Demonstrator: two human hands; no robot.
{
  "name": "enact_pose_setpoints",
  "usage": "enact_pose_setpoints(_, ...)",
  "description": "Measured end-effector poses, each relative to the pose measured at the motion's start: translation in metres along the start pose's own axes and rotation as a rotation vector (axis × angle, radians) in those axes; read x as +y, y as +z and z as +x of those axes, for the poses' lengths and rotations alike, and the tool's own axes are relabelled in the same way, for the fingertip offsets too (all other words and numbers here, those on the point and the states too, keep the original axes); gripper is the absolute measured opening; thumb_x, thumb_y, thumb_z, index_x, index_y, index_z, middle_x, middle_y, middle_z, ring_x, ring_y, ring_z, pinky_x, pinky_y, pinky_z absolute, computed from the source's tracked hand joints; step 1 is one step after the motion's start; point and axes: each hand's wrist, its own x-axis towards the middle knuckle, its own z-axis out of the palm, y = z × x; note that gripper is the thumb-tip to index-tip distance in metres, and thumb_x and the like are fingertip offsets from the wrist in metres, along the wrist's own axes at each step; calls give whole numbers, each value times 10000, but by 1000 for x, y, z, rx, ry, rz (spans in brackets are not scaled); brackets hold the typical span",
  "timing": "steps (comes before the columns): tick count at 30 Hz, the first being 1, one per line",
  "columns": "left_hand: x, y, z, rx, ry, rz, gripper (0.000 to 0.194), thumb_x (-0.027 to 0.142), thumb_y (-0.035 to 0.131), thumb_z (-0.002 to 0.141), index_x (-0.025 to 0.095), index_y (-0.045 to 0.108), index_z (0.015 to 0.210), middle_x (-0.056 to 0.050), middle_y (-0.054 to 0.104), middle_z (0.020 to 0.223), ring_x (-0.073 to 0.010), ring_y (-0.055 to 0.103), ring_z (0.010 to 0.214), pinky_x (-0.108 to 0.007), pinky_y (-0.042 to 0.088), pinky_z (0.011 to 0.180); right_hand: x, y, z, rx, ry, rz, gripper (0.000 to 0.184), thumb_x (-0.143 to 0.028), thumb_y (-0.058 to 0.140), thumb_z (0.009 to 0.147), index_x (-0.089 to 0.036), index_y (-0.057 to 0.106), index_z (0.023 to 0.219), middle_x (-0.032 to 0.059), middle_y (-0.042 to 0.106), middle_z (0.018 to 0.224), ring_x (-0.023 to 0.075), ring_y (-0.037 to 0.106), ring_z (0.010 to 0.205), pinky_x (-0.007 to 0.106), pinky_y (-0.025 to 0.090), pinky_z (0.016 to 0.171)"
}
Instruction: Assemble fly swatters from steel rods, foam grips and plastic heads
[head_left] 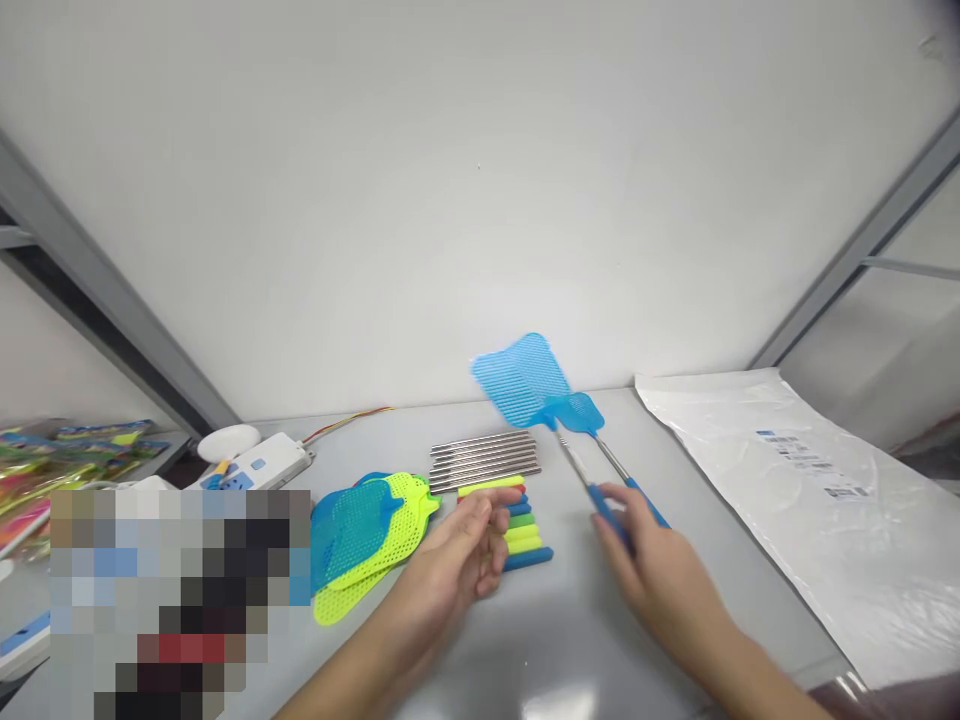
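Note:
My right hand point(649, 550) is closed around the blue handle of a fly swatter point(523, 380), whose blue mesh head tilts up near the wall. A second blue fly swatter point(581, 412) lies just beside it, its handle partly behind my right hand. My left hand point(469, 545) hovers over the coloured handles point(523, 535), its fingers loosely curled and nothing visible in them. Those handles, yellow, red, blue and green, lie in a row, partly hidden by that hand. Behind them is a row of metal rods point(486, 460). Loose blue and yellow swatter heads point(360, 530) are stacked left of my left hand.
A white plastic mailing bag point(795, 500) covers the table's right side. On the left are a white power strip point(266, 465), a round white object point(229, 442) and colourful packaging point(45, 470). A pale wall point(450, 200) closes off the back. One lower-left patch is pixelated.

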Motion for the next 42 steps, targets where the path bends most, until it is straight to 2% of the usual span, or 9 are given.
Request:
enact_pose_setpoints(4, 0, -1, 0, -11, -3, 158, 293, 471, 532, 922, 189, 612, 938, 24, 428, 782, -65, 341, 575, -214, 225, 512, 50, -28, 14, 71, 268, -222, 402, -444, 307, 958, -180, 449, 1227, 9, 630, 622, 256, 628, 599, 315, 371, 560)
enact_pose_setpoints(8, -4, -2, 0, -46, -7, 350, 312, 475, 503, 938, 181, 582, 870, 44, 405, 679, -75, 325, 563, -226, 206, 530, 72, -37, 30, 30, 378, -355, 382, -367, 293, 953, -175, 456, 1241, 47, 666, 708, 266, 659, 721, 311, 375, 589)
enact_pose_setpoints(14, -8, -11, 7, -1, 8, 464, 360, 526, 513, 910, 177, 570, 838, 48, 388, 626, -87, 316, 531, -231, 199, 514, 74, -26, 40, -47, 356, -416, 374, -367, 278, 973, -161, 503, 1190, 118, 691, 821, 297, 677, 781, 328, 376, 614)
enact_pose_setpoints(23, -5, -15, 9, 23, 27, 467, 331, 488, 498, 926, 179, 543, 817, 44, 397, 620, -83, 319, 528, -228, 190, 502, 44, -5, 32, -120, 221, -492, 299, -375, 307, 982, -187, 507, 1100, 82, 672, 739, 269, 652, 659, 301, 304, 536)
enact_pose_setpoints(28, -1, -13, 6, 40, 33, 447, 327, 477, 515, 921, 180, 529, 785, 45, 384, 612, -84, 303, 528, -224, 184, 498, 39, -5, 26, -142, 242, -368, 300, -363, 242, 995, -202, 491, 1039, 62, 658, 716, 247, 633, 641, 299, 304, 533)
enact_pose_setpoints(32, -2, -14, 8, 61, 45, 413, 321, 479, 536, 908, 183, 544, 782, 46, 382, 604, -81, 297, 519, -220, 179, 486, 51, -16, 26, -30, 296, -209, 264, -320, 286, 971, -206, 446, 1149, 36, 651, 742, 227, 628, 657, 302, 365, 574)
enact_pose_setpoints(36, -1, -16, 8, 74, 63, 419, 318, 472, 542, 906, 185, 538, 769, 45, 385, 621, -79, 306, 526, -216, 199, 487, 66, -27, 27, 212, 260, -283, 391, -259, 303, 955, -226, 387, 1336, 85, 633, 1035, 235, 632, 798, 315, 416, 655)
enact_pose_setpoints(38, -1, -16, 9, 83, 65, 432, 321, 473, 535, 908, 187, 532, 762, 44, 386, 627, -81, 309, 529, -217, 210, 492, 72, -28, 27, 215, 251, -399, 487, -215, 272, 955, -217, 311, 1441, 119, 589, 1100, 238, 619, 784, 315, 407, 625)
enact_pose_setpoints(42, 1, -13, 8, 103, 82, 560, 325, 489, 512, 914, 194, 553, 783, 41, 388, 606, -104, 333, 553, -227, 246, 522, 75, -21, 26, 81, 222, -560, 563, -105, 226, 933, -148, 262, 1493, 120, 561, 956, 216, 576, 666, 300, 340, 541)
